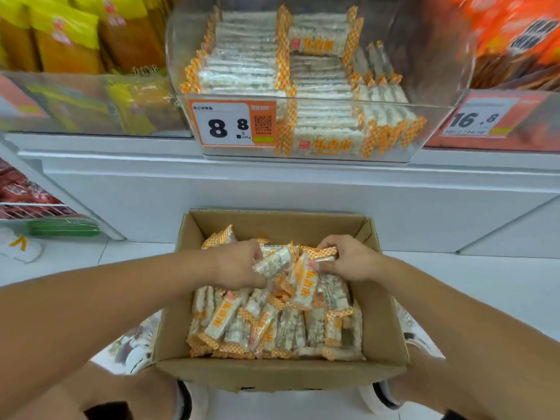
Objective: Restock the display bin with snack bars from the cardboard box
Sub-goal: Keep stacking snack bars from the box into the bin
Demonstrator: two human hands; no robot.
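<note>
While both forearms reach down into the open cardboard box [382, 322] on the floor, each hand works among the loose snack bars [272, 325] heaped inside it. Toward the far end of the box, the left hand [239, 265] has its fingers curled round a white bar [272, 261] with orange-checked wrapper ends, lifted a little above the pile. Just beside it, the right hand [348, 259] pinches the checked end of another bar [325, 253], with a further bar hanging under its fingers. Above and beyond the box, on the white shelf [272, 183], stands the clear display bin [436, 56], holding neat rows of the same bars. A price tag [230, 122] reading 8.8 sits on the bin's front. Left of the bin lie yellow packets [66, 34]; right of it, orange packets [515, 34].
</note>
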